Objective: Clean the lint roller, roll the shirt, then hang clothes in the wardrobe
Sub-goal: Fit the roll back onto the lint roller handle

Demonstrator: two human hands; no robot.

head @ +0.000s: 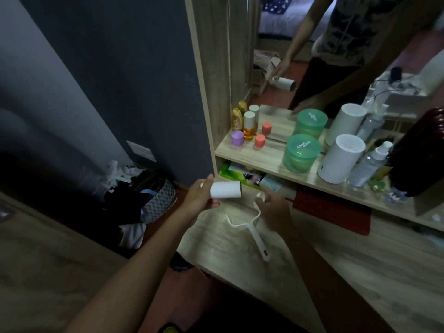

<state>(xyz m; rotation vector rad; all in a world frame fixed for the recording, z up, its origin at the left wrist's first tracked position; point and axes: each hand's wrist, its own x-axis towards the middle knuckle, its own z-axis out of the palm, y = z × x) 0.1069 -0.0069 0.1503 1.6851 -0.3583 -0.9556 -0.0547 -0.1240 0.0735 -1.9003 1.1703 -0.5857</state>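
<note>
White paper lint roll [225, 189] sits gripped in my left hand [200, 197]; right hand [274, 207], fingers loose, reaches for the white plastic roller handle [254, 230] to refit.

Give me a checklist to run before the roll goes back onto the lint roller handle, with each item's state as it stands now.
1. Roll in hand: ok. The left hand grips the white lint roll at one end.
2. Handle free to pick up: ok. The white lint roller handle lies bare on the wooden desk, nothing on it.
3. Right hand free: ok. The right hand is above the handle's frame end, holding nothing.
4. Roll's open end facing the handle: cannot tell.
5. Roll's sheet clean: cannot tell; the surface looks plain white, but the picture is dim.
</note>
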